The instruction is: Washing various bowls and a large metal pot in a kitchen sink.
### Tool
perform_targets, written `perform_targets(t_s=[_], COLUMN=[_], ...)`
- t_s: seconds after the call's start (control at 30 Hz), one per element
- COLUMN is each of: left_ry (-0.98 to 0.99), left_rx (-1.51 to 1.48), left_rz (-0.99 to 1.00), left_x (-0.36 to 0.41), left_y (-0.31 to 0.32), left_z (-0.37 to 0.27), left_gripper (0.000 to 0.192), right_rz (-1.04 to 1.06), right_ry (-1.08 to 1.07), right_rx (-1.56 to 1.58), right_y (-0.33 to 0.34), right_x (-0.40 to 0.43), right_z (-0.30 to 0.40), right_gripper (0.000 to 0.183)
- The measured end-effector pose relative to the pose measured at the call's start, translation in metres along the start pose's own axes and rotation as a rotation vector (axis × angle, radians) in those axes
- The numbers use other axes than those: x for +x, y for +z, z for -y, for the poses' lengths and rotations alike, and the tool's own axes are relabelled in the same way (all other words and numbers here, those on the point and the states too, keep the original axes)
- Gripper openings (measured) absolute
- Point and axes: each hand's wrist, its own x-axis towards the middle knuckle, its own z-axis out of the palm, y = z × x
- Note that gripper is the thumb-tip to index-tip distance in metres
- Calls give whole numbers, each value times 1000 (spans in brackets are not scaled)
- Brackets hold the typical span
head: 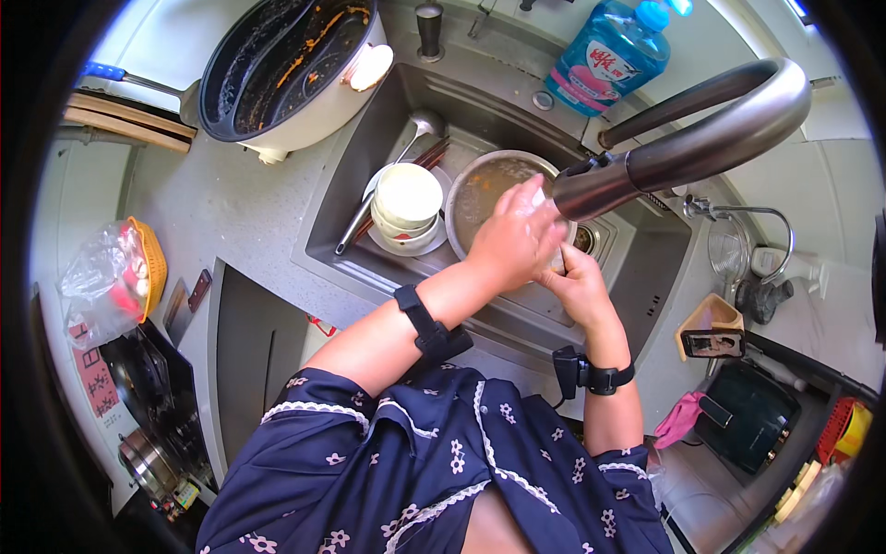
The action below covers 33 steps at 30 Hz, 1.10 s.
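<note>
My left hand (516, 232) is over the right side of a round metal basin (453, 208) of cloudy water, under the faucet head (588, 190). It is wet and blurred, its fingers spread. Close beside it, my right hand (578, 284) has thumb and fingers closed on a pale object (557, 262), mostly hidden behind the left hand, so its kind is unclear. Left of the basin, stacked white bowls (410, 194) rest on a plate (426, 247) in the sink (332, 228). A ladle (428, 123) and dark chopsticks (432, 154) lean there too.
A dirty divided pot (297, 76) stands on the counter left of the sink. Behind the sink is a blue dish soap bottle (602, 59). The curved faucet (727, 138) arches over the right side. A cleaver (187, 305) lies at the left, near a yellow basket (149, 270).
</note>
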Motion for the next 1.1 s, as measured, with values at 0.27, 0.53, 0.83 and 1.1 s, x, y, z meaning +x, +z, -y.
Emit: perform_targets(t_s=[0.27,0.53,0.83,1.1], left_ry=[-970,-913,-705,-732], left_rx=[-1028,-1759,-1832,-1464], left_rz=[276,322,273,161], left_x=[15,-21,-34,-38], left_y=[-8,-21,-45,-34], left_z=[33,62,58,64], left_gripper=[40,39,43,30], right_rz=[38,7,-240,-346], right_ry=[48,37,372,104], right_rx=[70,627,603,992], right_y=[-1,-20,-38,-40], right_x=[-15,-11,11,19], right_z=[13,-21,-78,-33], right_gripper=[33,55,42,27])
